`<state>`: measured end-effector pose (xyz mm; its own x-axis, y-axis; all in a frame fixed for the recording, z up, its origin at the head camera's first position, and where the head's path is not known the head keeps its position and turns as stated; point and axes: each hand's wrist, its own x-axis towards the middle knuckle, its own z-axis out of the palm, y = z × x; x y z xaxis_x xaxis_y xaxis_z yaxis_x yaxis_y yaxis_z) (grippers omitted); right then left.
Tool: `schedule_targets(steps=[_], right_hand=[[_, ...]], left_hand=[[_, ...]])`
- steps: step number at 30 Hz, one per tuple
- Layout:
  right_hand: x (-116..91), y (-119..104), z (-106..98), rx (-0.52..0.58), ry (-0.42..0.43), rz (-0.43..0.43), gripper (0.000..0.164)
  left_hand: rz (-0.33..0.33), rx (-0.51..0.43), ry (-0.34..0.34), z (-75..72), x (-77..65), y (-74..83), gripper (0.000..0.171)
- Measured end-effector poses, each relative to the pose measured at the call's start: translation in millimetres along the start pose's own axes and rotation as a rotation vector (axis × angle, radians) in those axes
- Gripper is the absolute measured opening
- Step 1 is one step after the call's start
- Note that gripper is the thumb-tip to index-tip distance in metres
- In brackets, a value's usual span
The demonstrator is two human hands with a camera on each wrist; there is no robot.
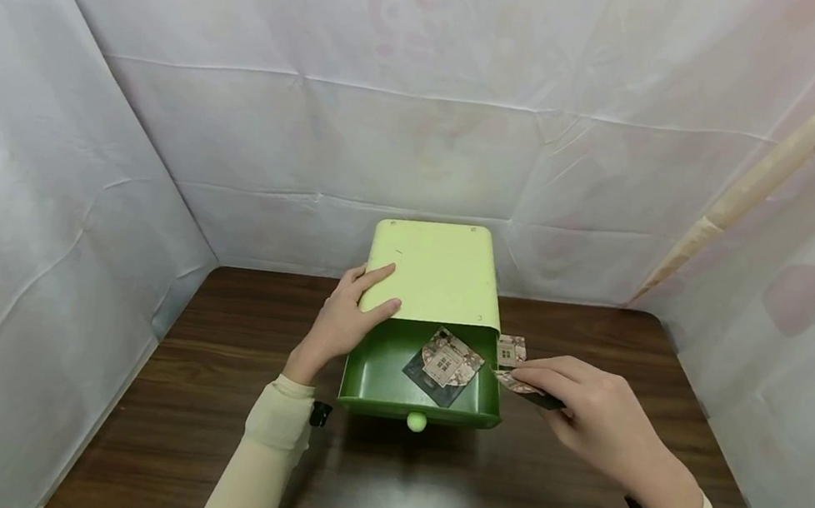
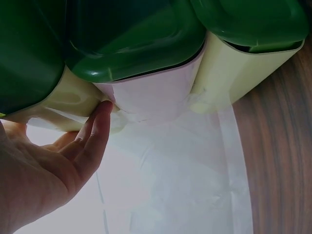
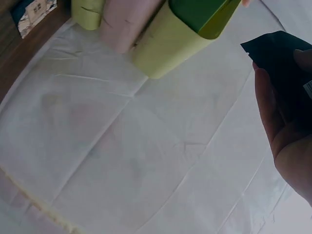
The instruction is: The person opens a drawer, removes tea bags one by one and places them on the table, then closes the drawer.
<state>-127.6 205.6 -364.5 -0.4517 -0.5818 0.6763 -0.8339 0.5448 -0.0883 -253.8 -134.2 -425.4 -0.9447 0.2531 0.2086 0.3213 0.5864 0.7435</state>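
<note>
A small drawer cabinet (image 1: 435,272) with a pale green top stands on the table, its dark green top drawer (image 1: 374,376) pulled out. Inside that drawer lies a dark, patterned flat sachet (image 1: 444,365). My left hand (image 1: 343,320) rests on the cabinet's left edge, thumb and index finger over the top; other fingers reach along the side in the left wrist view. Beside the drawer's right wall, my right hand (image 1: 597,410) pinches another sachet (image 3: 280,61), its dark back showing in the right wrist view. A further sachet (image 1: 512,350) lies on the table right of the cabinet.
Below the top tier, the cabinet has a pink tier (image 2: 151,97) and a lower pale green tier (image 2: 243,68), their drawers pushed in. A round pale green knob (image 1: 416,422) sticks out in front. White sheeting (image 1: 420,146) hangs behind and beside the brown wooden table (image 1: 225,401).
</note>
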Motion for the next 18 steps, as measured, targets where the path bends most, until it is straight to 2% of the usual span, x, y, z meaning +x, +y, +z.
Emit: schedule_targets(steps=[12, 16, 18], right_hand=[[-12.3, 18.8, 6.1, 0.096, 0.093, 0.063, 0.034], [-18.7, 23.3, 8.2, 0.141, 0.052, 0.14, 0.035], [-22.7, 25.7, 8.7, 0.17, 0.012, 0.192, 0.023]], left_hand=[[-0.004, -0.001, 0.006, -1.0, 0.8, 1.5, 0.061], [-0.004, -0.001, -0.001, -0.9, 0.1, 1.6, 0.062], [-0.005, 0.002, 0.0, -0.5, 0.1, 1.9, 0.062]])
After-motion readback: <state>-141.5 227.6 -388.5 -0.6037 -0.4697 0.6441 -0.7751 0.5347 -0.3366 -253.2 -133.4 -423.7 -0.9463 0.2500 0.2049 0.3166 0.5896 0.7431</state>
